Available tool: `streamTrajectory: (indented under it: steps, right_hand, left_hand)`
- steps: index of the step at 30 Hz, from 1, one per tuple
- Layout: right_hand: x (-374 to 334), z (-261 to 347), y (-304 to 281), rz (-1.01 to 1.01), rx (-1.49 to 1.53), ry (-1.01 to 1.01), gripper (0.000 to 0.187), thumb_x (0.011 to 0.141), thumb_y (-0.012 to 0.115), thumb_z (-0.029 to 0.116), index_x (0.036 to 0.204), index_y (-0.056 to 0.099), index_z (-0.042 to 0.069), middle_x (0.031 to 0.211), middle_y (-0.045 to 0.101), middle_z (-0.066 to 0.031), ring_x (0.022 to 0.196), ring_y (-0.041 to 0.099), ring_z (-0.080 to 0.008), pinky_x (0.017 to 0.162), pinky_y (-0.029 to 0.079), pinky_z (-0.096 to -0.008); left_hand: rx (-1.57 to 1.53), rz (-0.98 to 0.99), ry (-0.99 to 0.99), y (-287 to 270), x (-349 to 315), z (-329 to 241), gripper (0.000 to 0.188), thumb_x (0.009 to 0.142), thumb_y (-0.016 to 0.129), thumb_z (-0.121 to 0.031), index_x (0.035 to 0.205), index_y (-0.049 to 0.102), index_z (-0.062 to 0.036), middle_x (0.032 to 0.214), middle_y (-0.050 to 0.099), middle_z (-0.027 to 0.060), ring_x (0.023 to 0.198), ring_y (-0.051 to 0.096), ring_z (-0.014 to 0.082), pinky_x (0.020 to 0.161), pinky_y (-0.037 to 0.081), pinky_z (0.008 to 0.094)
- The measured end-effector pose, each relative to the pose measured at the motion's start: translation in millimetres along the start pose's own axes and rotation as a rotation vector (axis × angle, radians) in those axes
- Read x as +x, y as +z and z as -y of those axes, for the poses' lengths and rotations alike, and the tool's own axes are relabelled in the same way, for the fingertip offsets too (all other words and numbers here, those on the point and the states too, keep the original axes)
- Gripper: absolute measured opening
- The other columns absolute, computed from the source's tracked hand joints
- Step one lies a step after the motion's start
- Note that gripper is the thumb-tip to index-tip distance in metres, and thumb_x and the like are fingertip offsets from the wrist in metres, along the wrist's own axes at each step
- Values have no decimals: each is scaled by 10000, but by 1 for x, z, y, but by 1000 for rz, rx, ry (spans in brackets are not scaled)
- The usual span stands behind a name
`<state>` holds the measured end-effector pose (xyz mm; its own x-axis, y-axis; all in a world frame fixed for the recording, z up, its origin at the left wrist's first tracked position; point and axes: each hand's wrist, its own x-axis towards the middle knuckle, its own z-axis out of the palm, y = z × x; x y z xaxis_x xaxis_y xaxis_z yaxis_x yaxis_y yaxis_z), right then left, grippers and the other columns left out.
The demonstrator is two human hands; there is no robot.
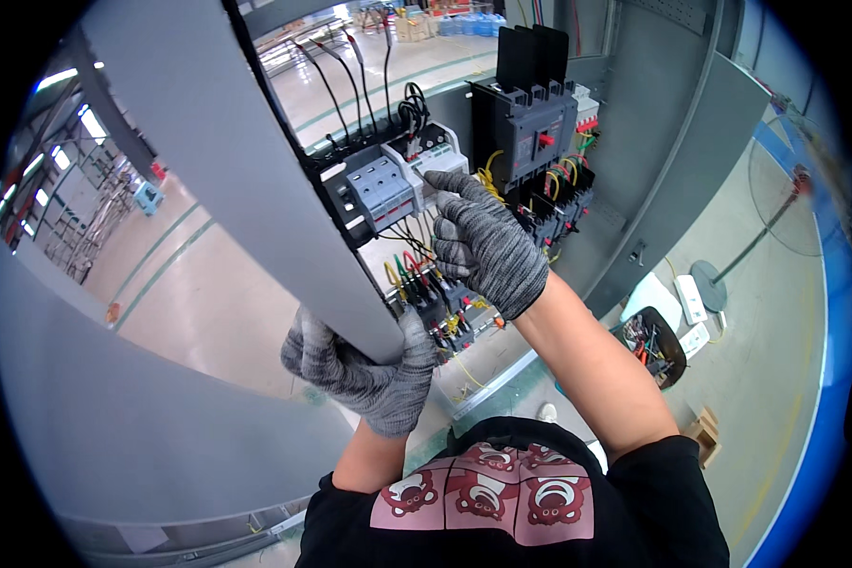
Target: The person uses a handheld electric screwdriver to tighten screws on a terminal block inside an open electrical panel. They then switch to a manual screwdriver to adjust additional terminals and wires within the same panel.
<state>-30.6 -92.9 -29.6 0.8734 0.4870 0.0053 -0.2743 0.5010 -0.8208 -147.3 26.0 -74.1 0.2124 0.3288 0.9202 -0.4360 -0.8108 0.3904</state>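
Observation:
My left hand [369,374], in a grey knit glove, wraps round a grey metal cabinet post [289,227], thumb on one side and fingers on the other. My right hand [492,241], gloved alike, is in front of a white rail-mounted module [437,163]. Its index fingertip lies at the module's face while the other fingers curl in; whatever they may hold is hidden. Left of the module sits a grey-blue block with several terminals [381,192]. Black wires [360,80] rise behind both. Below hang coloured wires and small breakers [435,293].
A large grey breaker [535,133] with a red toggle stands right of the module, yellow wires beside it. The grey cabinet door [677,180] swings out at the right. On the floor are a black tool bin [655,346], a white power strip [689,299] and a standing fan [710,284].

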Motion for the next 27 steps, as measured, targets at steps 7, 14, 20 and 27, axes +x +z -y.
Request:
streamTrajectory:
  steps: [7, 14, 20, 27]
  right_hand:
    - [-12, -17, -31, 81, -121, -31, 358, 943, 443, 104, 1299, 412, 77, 609, 404, 39, 452, 358, -33, 383, 305, -164]
    - [-53, -17, -81, 123, -247, 52, 274, 974, 488, 252, 1175, 518, 68, 626, 375, 90, 482, 322, 3, 425, 281, -147]
    - [-88, -13, -140, 246, -317, 122, 274, 971, 483, 231, 1170, 524, 47, 613, 376, 82, 476, 331, -10, 419, 281, -163]
    - [-112, -14, -219, 204, -273, 267, 275, 971, 481, 243, 1140, 546, 36, 601, 392, 77, 471, 343, -17, 428, 278, -162]
  left_hand:
    - [122, -20, 28, -5, 1, -16, 741, 721, 772, -281, 1308, 361, -93, 1173, 414, 131, 1114, 388, 264, 952, 331, 412]
    - [-20, 363, -15, 28, 5, -70, 277, 839, 626, -96, 1111, 581, -67, 1032, 594, 127, 953, 570, 289, 850, 447, 384]
    - [238, 248, -274, 113, 60, -14, 301, 860, 610, -228, 1113, 611, -64, 1072, 605, 152, 1097, 517, 304, 973, 384, 394]
    - [287, 300, -240, 128, 80, 51, 234, 820, 678, -150, 992, 672, 9, 938, 670, 120, 857, 624, 178, 802, 488, 281]
